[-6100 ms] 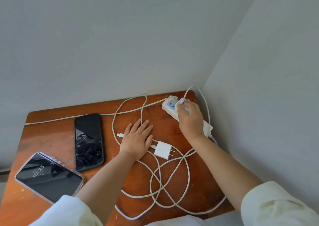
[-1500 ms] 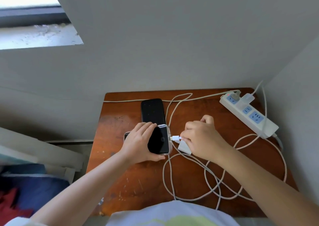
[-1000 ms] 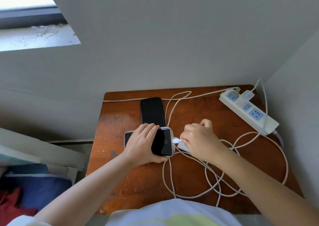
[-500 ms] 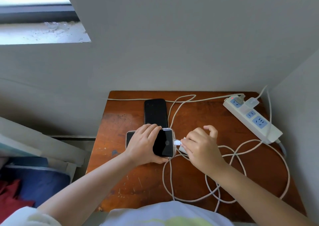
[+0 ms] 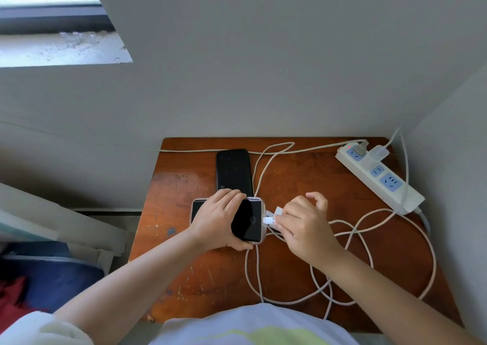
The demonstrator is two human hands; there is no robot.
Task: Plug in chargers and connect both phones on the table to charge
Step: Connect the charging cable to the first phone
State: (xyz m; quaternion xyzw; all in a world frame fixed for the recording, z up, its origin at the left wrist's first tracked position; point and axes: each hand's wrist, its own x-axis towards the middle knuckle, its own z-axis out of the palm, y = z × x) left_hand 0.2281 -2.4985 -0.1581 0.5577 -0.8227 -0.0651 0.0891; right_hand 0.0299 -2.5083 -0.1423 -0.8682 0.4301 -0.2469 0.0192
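A phone in a clear case (image 5: 249, 220) lies sideways on the wooden table (image 5: 184, 278), gripped by my left hand (image 5: 217, 220). My right hand (image 5: 303, 226) pinches a white cable connector (image 5: 268, 220) at the phone's right end; whether it is fully seated I cannot tell. A white charger block (image 5: 278, 211) peeks out beside my right fingers. A second black phone (image 5: 233, 170) lies flat further back, with no cable in it. A white power strip (image 5: 379, 178) sits at the back right with a white charger (image 5: 378, 152) plugged in.
Loops of white cable (image 5: 369, 265) sprawl across the table's right and front. Walls close the table in at the back and right. Left of the table are stacked boards (image 5: 52, 220) and blue and red fabric (image 5: 39, 286) on the floor.
Earlier my right hand was at the power strip with both phones lying free. Over the last second both hands stay on the cased phone, the right one pressing the connector at its end.
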